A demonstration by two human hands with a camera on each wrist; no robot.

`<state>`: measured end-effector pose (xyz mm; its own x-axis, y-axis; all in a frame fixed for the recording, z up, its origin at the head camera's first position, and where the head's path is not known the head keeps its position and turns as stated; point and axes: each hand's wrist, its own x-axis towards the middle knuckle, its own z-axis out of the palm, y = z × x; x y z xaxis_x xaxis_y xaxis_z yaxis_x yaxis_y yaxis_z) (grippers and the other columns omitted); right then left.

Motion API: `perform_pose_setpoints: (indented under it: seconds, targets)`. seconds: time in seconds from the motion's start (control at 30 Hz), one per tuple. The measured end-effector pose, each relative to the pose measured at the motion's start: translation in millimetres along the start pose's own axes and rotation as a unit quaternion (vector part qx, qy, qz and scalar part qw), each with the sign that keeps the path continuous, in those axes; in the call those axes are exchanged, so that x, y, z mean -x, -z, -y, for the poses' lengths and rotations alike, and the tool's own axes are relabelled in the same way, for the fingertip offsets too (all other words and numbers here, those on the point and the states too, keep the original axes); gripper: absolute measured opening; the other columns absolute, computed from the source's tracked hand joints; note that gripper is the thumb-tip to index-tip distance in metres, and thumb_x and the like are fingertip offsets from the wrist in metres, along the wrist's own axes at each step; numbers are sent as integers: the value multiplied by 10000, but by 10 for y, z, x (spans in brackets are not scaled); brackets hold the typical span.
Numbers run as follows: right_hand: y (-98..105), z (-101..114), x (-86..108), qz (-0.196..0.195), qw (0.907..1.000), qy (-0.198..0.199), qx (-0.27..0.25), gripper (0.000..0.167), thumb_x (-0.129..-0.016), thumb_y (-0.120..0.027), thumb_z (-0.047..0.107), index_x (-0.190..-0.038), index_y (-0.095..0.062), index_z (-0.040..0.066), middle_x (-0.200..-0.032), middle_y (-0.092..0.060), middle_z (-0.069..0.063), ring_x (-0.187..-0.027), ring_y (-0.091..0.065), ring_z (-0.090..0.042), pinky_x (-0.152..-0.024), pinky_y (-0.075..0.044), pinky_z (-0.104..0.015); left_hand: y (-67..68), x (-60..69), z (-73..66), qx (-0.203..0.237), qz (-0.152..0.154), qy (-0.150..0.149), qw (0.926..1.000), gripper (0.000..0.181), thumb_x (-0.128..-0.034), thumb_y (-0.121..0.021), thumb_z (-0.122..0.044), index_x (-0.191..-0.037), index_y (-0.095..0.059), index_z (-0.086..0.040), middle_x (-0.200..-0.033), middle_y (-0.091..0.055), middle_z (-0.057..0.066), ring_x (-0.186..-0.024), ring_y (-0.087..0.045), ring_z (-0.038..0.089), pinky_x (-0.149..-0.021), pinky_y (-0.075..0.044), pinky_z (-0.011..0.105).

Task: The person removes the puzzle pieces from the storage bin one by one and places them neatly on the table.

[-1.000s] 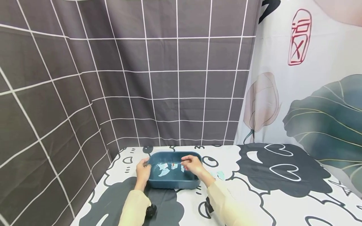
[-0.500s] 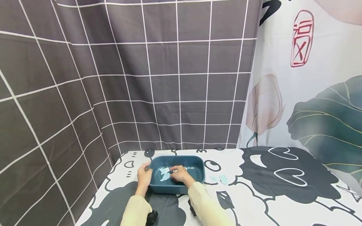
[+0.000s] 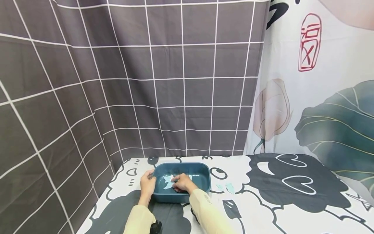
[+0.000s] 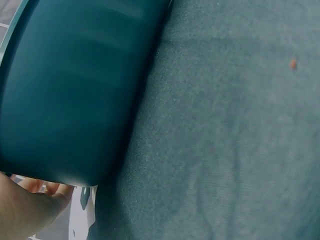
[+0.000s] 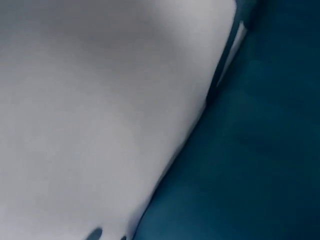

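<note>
Left fingers (image 3: 150, 172) grip a basin (image 3: 170, 198) on printed cloth (image 3: 254, 211) before curtains (image 3: 169, 91); right fingers (image 3: 175, 178) unclear.

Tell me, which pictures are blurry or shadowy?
Head view: bright and mostly clear, but the checked curtain has bent-looking lines; left wrist view: a dark shadow beside the blue tub, soft shine on its wall; right wrist view: blurriest and dim, with hardly any detail.

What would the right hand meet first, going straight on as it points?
Likely the blue scraps in the tub, right by the right hand's fingertips; whether they already touch is unclear.
</note>
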<state>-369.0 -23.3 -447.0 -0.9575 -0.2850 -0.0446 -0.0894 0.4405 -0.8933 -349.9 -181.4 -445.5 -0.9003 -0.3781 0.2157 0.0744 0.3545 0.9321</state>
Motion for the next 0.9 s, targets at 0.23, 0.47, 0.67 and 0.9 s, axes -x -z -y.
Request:
perform_pose_setpoints:
  seconds: [0.23,0.47,0.67,0.9]
  targets:
    - [-4,-13,-42,-229,9927,455,1096,326,-758,-747,16,-1082,-711,5,-677,-697,-132,-555,-614,-143,-648,-548,-275,-1,-19,3,40,11,52,10000,430,-831,-480,65,-1248,-576,101,-1207,-613,336,-1136,-580,452,-993,-442,551]
    - [-11,4,-45,-325,9760,814,1995,189,-732,-783,85,-872,-670,28,-990,-712,-195,-947,-657,-364,-819,-529,-409,4,-13,-13,41,-24,7,10000,424,-823,-484,78,-1236,-582,103,-1219,-609,336,-1150,-575,457,-1004,-433,550]
    - [0,8,-25,-471,9763,800,1953,237,-692,-811,82,-796,-601,43,-791,-662,-118,-730,-573,-226,-695,-485,-318,2,-30,-19,61,-53,-6,10000,423,-821,-495,80,-1234,-586,99,-1193,-621,332,-1130,-584,444,-991,-441,537]
    - [11,3,34,-393,9823,723,1685,230,-709,-787,53,-760,-563,46,-720,-561,-39,-674,-501,-172,-657,-453,-312,-6,-21,8,-39,-59,29,10000,412,-825,-502,74,-1226,-592,95,-1133,-644,320,-1076,-605,420,-921,-479,502]
